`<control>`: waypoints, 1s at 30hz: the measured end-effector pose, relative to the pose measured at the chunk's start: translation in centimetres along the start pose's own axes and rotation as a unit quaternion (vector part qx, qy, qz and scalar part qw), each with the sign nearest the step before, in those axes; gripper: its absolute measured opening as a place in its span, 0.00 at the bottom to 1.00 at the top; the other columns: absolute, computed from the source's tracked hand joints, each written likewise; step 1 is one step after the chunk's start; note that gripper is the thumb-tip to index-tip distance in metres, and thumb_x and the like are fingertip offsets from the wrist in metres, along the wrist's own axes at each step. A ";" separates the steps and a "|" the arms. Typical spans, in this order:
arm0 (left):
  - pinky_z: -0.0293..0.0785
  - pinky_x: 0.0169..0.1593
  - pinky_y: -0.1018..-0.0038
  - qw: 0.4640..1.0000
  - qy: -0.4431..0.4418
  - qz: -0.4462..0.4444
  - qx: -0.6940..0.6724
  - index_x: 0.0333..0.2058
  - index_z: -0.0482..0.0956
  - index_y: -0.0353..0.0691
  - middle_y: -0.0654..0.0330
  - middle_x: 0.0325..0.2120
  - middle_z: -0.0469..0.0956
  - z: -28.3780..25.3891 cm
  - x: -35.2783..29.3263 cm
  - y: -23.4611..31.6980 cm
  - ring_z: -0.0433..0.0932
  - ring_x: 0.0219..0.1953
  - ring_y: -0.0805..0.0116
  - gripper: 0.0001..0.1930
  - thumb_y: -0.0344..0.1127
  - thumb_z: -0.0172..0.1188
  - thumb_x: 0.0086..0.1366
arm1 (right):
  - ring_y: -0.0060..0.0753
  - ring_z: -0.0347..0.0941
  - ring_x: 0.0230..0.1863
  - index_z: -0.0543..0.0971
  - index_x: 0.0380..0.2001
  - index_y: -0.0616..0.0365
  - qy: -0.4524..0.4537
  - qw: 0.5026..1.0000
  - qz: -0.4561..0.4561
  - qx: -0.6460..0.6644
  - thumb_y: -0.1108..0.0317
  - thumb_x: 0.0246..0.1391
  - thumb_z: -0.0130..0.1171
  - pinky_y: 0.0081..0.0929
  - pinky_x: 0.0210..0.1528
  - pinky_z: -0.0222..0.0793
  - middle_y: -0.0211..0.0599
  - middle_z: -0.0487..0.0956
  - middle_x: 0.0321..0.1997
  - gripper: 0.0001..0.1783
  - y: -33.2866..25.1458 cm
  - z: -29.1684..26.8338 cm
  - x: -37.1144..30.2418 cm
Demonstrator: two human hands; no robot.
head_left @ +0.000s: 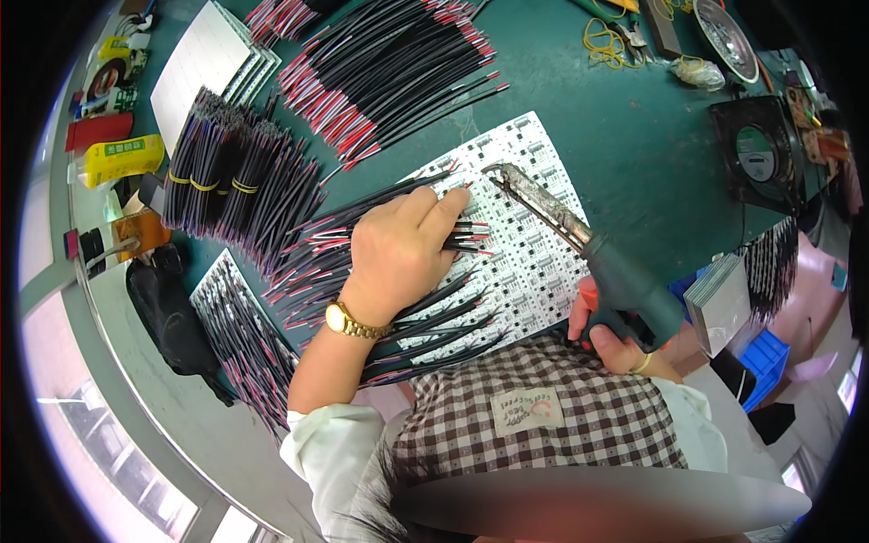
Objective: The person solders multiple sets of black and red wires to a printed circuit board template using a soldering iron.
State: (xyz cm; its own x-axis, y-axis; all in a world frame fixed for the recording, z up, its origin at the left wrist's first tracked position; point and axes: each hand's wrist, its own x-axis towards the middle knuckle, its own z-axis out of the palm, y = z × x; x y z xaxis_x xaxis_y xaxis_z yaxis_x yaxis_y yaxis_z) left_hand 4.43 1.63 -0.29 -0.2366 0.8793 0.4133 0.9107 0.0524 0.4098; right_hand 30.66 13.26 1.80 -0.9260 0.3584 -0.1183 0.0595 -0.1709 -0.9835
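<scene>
A white panel of small circuit boards (534, 253) lies on the green work surface in front of me. Rows of short black wires (448, 291) with red and white ends lie across its left part. My left hand (398, 244), wearing a gold watch (348, 321), rests over these wires with its fingers closed on a wire at the board; the fingertips partly hide it. At the panel's right side my right hand (605, 337) grips a dark soldering gun (634, 281). Its scorched metal tip points up and left, just above the panel near my left fingertips.
Bundled black wires (231, 172) and a spread wire stack (389, 68) lie left and behind. White panels (204, 68) lean at the far left. A fan (756, 149), metal dish (727, 41) and pliers (629, 36) are on the right. A wired panel (240, 326) hangs near the left edge.
</scene>
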 end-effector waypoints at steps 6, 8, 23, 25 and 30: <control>0.68 0.24 0.71 1.000 -0.008 0.009 -0.001 0.38 0.77 0.45 0.64 0.20 0.67 0.0 -0.2 -0.3 0.71 0.21 0.66 0.23 0.26 0.61 0.37 | 0.23 0.72 0.26 0.76 0.36 0.63 0.032 0.997 0.046 -0.045 0.74 0.47 0.57 0.22 0.29 0.68 0.33 0.75 0.25 0.11 0.1 -0.1 -0.1; 0.68 0.23 0.71 1.000 -0.006 0.003 -0.011 0.38 0.79 0.45 0.64 0.19 0.68 -0.2 0.0 -0.2 0.71 0.20 0.65 0.23 0.26 0.63 0.37 | 0.29 0.70 0.27 0.62 0.55 0.67 -0.033 0.994 -0.012 -0.103 0.66 0.54 0.52 0.25 0.30 0.68 0.41 0.71 0.34 0.27 0.7 -0.4 -0.3; 0.69 0.23 0.70 1.000 0.002 0.000 0.002 0.37 0.78 0.45 0.64 0.20 0.68 0.1 -0.4 -0.5 0.72 0.21 0.66 0.21 0.27 0.62 0.38 | 0.30 0.77 0.30 0.79 0.33 0.62 0.004 0.983 0.033 -0.182 0.75 0.46 0.57 0.26 0.34 0.73 0.34 0.80 0.29 0.08 -0.5 0.1 0.2; 0.69 0.23 0.70 1.000 -0.001 0.002 0.004 0.37 0.78 0.45 0.64 0.19 0.68 -0.1 -0.3 -0.5 0.72 0.21 0.65 0.21 0.27 0.62 0.38 | 0.29 0.77 0.29 0.79 0.32 0.62 -0.006 0.979 0.038 -0.201 0.75 0.46 0.57 0.26 0.33 0.73 0.34 0.80 0.28 0.08 -0.7 -0.2 0.3; 0.69 0.23 0.70 1.000 0.006 0.004 -0.005 0.37 0.78 0.45 0.64 0.19 0.67 0.0 -0.3 -0.6 0.72 0.21 0.65 0.21 0.26 0.62 0.38 | 0.27 0.77 0.28 0.79 0.32 0.62 0.010 0.982 0.030 -0.186 0.75 0.46 0.58 0.24 0.32 0.72 0.33 0.80 0.27 0.08 -0.9 0.4 0.3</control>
State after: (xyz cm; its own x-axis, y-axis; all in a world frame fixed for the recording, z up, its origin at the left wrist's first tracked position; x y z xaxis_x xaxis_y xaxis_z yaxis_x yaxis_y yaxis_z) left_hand 3.99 1.32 -0.67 -0.2341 0.8742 0.4255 0.9092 0.0418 0.4143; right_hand 30.22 13.17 2.69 -0.9094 0.3766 -0.1765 0.2495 0.1543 -0.9560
